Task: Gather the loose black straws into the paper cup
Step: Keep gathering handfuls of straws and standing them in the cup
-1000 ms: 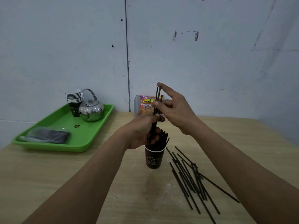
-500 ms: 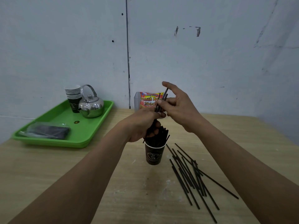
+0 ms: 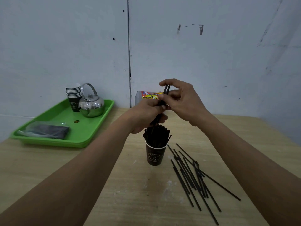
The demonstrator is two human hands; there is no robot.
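A dark paper cup (image 3: 155, 156) stands on the wooden table (image 3: 81, 168), packed with upright black straws (image 3: 156, 135). Directly above it, my left hand (image 3: 146, 115) grips a couple of held straws (image 3: 166, 90) around their middle. My right hand (image 3: 180, 98) pinches the same straws near their upper ends, forefinger resting on the tips. The lower ends of the held straws are hidden behind my left hand. Several loose black straws (image 3: 193, 175) lie scattered on the table to the right of the cup.
A green tray (image 3: 91, 131) at the back left carries a steel kettle (image 3: 92, 106), a stack of paper cups (image 3: 73, 95) and a plastic bag of dark items (image 3: 47, 131). A colourful snack box (image 3: 148, 96) stands against the wall behind my hands.
Both hands stay over the cup with the straws. The held straws have tilted and slid lower, and my right forefinger now rests on their tips.
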